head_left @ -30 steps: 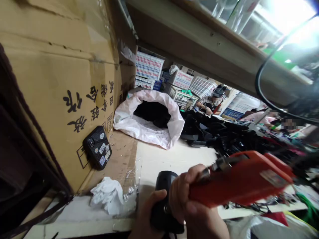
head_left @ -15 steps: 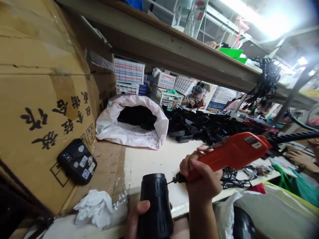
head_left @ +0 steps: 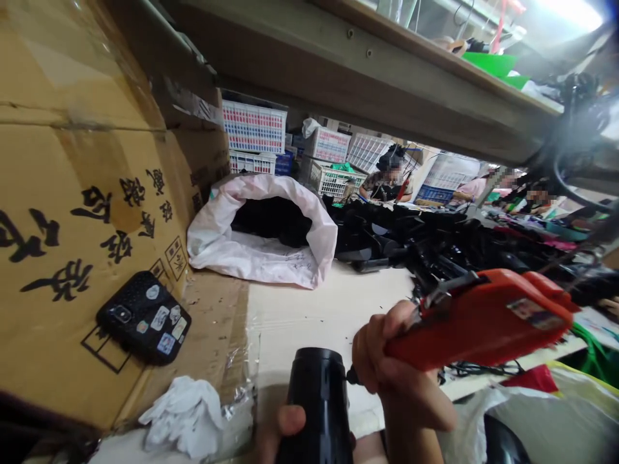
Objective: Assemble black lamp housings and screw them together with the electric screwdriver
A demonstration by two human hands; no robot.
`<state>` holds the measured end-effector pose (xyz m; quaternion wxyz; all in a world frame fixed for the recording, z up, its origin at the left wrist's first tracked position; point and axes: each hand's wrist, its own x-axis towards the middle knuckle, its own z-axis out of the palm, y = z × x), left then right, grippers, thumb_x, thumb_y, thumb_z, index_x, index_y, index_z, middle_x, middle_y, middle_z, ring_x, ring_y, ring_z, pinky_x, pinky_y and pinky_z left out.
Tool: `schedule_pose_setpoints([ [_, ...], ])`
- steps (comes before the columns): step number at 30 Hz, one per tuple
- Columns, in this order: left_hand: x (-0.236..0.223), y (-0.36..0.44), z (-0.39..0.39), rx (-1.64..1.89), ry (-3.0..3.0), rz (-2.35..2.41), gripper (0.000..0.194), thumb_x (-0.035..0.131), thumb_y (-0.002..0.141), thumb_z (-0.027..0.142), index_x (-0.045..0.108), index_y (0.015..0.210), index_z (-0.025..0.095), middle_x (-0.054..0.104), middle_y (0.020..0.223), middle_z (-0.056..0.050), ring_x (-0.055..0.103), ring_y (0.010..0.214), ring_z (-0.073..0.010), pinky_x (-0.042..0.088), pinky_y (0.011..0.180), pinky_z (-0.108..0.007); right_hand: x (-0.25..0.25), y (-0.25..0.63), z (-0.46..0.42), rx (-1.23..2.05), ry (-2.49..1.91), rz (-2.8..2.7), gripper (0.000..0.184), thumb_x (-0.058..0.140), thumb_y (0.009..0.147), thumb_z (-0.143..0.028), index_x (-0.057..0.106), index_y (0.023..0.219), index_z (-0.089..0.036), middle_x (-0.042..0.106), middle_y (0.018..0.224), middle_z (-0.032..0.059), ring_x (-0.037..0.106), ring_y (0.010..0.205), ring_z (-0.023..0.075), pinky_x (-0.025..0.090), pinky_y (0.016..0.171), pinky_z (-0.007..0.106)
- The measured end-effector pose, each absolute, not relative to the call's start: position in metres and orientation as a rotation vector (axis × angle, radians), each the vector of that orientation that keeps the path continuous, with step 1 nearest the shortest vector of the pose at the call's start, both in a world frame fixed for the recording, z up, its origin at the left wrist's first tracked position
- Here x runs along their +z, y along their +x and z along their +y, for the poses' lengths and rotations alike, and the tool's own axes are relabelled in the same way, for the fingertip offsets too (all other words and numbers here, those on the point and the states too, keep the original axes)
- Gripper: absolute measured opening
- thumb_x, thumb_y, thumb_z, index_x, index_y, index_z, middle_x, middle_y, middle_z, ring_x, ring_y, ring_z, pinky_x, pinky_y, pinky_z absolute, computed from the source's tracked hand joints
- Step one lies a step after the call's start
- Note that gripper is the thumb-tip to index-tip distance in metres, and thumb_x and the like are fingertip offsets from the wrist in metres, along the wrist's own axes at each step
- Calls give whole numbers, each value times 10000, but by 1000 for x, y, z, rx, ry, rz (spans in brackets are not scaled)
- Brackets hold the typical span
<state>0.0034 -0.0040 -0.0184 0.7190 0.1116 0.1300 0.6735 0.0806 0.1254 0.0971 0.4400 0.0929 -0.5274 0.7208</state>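
Two hands (head_left: 382,348): probable screwdriver (head_left: 478,322), black cylinder (head_left: 319,406)

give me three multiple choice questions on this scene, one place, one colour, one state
1. Where is the sticker-covered phone?
A on the printed cardboard
B on the shelf
C in a plastic basket

2. What colour is the electric screwdriver in the right hand?
A green
B orange-red
C white

3. What state is the white sack in?
A tied shut
B flat and empty
C open

1 A, it lies on the cardboard.
2 B, the casing shows orange-red, its bit at the black cylinder in the left hand.
3 C, its mouth shows black items.
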Motion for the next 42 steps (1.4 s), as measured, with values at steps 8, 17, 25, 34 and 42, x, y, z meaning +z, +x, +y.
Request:
schedule_pose_setpoints([
  [8, -22, 9, 1, 1635, 256, 228, 480, 692, 767, 430, 689, 1122, 107, 738, 1039, -147, 708, 883, -293, 553, 668, -334, 102, 69, 124, 1844, 102, -1243, 253, 685, 642, -165, 567, 860, -213, 516, 505, -85, 437, 345, 84, 319, 352, 184],
  [17, 8, 18, -4, 1911, 184, 282, 464, 751, 725, 349, 711, 1123, 114, 726, 1118, -133, 698, 868, -290, 604, 722, -398, 148, 113, 108, 1499, -72, -968, 242, 576, 677, -131, 588, 913, -182, 501, 475, -77, 459, 344, 109, 384, 372, 234],
  [25, 8, 18, -1, 1907, 210, 254, 394, 732, 758, 291, 711, 1104, 104, 729, 1112, -153, 716, 858, -273, 620, 735, -432, 115, 110, 87, 1578, -122, -1037, 279, 626, 746, -140, 533, 1001, -207, 558, 542, -81, 501, 360, 105, 391, 380, 213],
  [34, 3, 18, -1, 1841, 160, 265, 356, 733, 754, 329, 739, 1042, 120, 762, 966, -130, 722, 810, -230, 597, 801, -394, 99, 103, 77, 1564, -207, -1091, 242, 660, 770, -160, 516, 958, -216, 572, 577, -77, 512, 388, 95, 381, 389, 205],
  [42, -1, 16, 0, 1755, 106, 194, 356, 662, 803, 389, 751, 1002, 108, 762, 823, -97, 713, 687, -222, 590, 695, -344, 94, 106, 81, 1690, -14, -1358, 197, 626, 794, -152, 569, 935, -277, 539, 579, -66, 496, 418, 112, 391, 393, 222],
])
